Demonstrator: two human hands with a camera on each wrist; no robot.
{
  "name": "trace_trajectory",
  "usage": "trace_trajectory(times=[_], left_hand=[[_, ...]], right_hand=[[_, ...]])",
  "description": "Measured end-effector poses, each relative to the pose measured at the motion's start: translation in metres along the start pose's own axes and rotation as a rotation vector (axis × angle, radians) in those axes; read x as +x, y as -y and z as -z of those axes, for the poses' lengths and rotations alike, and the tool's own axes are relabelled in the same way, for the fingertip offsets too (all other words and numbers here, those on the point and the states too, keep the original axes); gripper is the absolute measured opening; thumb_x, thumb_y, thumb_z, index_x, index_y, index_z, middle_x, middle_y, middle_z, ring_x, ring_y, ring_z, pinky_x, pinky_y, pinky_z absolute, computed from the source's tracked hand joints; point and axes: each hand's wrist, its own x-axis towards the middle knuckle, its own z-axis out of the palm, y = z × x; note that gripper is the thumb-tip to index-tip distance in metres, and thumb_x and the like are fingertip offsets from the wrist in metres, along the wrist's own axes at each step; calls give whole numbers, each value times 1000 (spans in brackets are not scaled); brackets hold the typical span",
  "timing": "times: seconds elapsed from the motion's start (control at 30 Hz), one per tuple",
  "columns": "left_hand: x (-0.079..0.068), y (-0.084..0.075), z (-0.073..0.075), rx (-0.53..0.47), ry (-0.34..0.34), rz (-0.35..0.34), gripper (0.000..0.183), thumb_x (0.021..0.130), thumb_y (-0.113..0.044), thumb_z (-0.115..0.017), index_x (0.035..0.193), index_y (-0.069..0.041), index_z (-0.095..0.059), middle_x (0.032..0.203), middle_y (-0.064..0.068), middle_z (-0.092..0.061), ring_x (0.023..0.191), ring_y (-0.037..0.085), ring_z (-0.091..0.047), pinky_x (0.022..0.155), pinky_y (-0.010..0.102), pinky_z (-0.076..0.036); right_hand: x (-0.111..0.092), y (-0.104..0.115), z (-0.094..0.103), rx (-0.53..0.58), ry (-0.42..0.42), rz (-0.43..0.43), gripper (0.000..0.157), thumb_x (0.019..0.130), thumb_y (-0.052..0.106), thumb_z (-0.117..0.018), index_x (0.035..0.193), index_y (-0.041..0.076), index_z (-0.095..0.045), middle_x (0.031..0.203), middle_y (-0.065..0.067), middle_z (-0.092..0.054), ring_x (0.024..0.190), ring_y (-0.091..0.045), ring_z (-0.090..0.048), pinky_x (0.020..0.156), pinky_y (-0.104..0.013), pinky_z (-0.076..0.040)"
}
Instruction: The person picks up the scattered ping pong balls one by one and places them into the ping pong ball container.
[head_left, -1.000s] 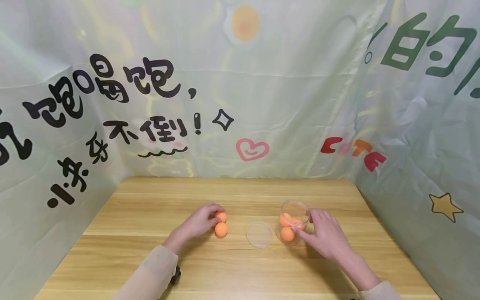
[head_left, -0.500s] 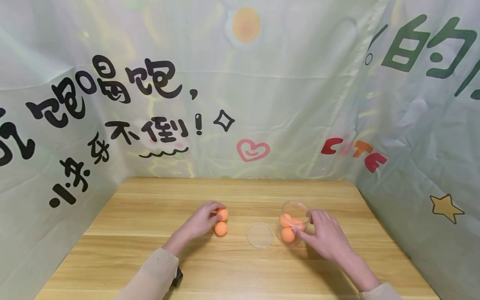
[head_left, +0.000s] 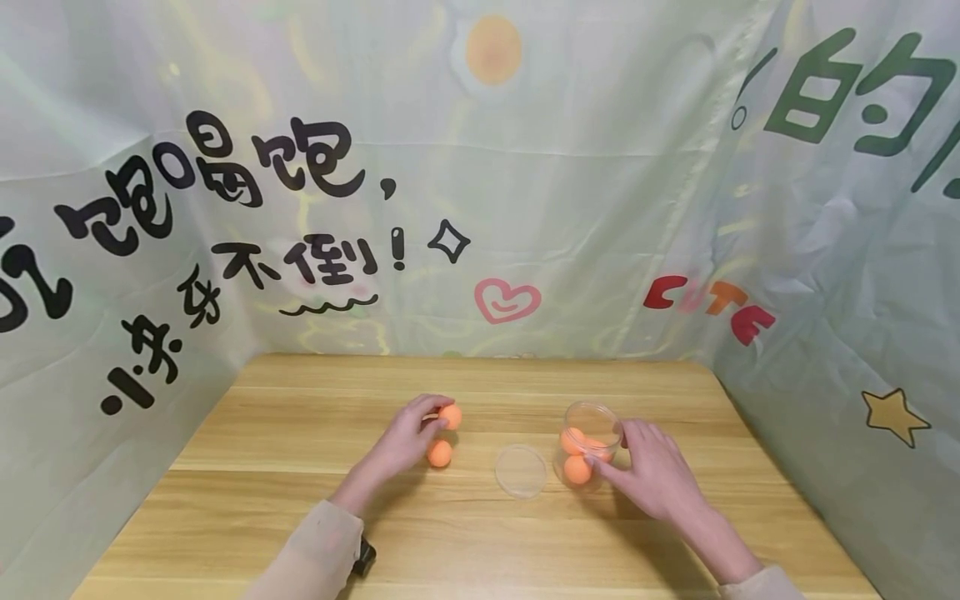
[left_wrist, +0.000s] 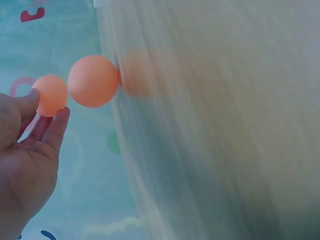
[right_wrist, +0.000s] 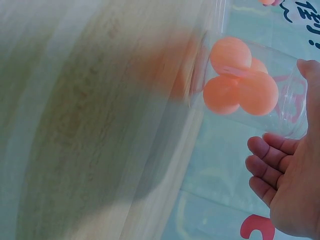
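Between thumb and fingers, my left hand [head_left: 401, 437] pinches an orange ping-pong ball [head_left: 451, 416]; the left wrist view shows that ball [left_wrist: 52, 96] at the fingertips. A second ping-pong ball [head_left: 440, 453] sits on the table just nearer to me. My right hand [head_left: 660, 468] grips a clear plastic jar [head_left: 592, 410] by its side, thumb in front and fingers behind. The jar stands upright and uncovered with several orange balls [right_wrist: 258, 93] inside. In the right wrist view, the right fingers [right_wrist: 267, 170] are bent beside the jar's mouth.
A round transparent lid [head_left: 521, 471] lies flat on the wooden table [head_left: 480, 542], left of the jar. Printed cloth walls [head_left: 585, 208] enclose the table at the back and both sides.
My left hand has lifted its ping-pong ball slightly up and away from the other ball, opening a gap between them. The right hand and jar stay in place.
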Motion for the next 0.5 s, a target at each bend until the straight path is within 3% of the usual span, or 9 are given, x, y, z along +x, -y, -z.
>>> trace_trajectory(times=[0.5], left_hand=[[6,-20,-16,-202,-110,-2,35,102,-3,-63,137,-4,-63,136,13,-61,131,32,-58,105,34,-54]], right_hand=[[-1,1,2,-7,8,4,57,90,54,-77,110,4,-60,97,-4,-60,90,-19,-55,80,-46,-47]])
